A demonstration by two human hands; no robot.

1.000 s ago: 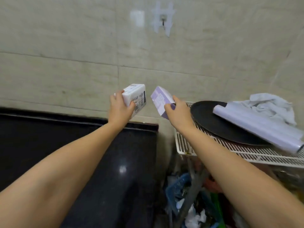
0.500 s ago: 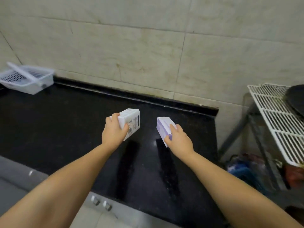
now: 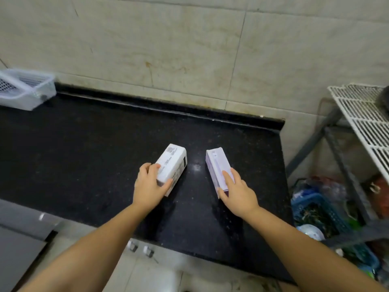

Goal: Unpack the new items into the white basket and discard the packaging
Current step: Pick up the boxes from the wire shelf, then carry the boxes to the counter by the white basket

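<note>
White box [image 3: 171, 165] gripped at near end by left hand [image 3: 149, 187], purple box [image 3: 219, 168] gripped by right hand [image 3: 237, 191]. Both boxes laid flat on black counter [image 3: 84, 154], slightly apart. White basket [image 3: 25, 89] parked way off at far left by wall.

The countertop [image 3: 94, 148] looks like polished black stone, speckled and glossy, catching a spot of light between the two boxes. The white box [image 3: 171, 165] and the purple box [image 3: 217, 167] look like smooth printed card with a slight sheen. The white basket [image 3: 25, 91] is perforated plastic, faintly translucent. The wall [image 3: 168, 45] is beige tile, smooth and stained at the grout. The rack [image 3: 362, 114] is white-coated wire on grey metal legs
</note>
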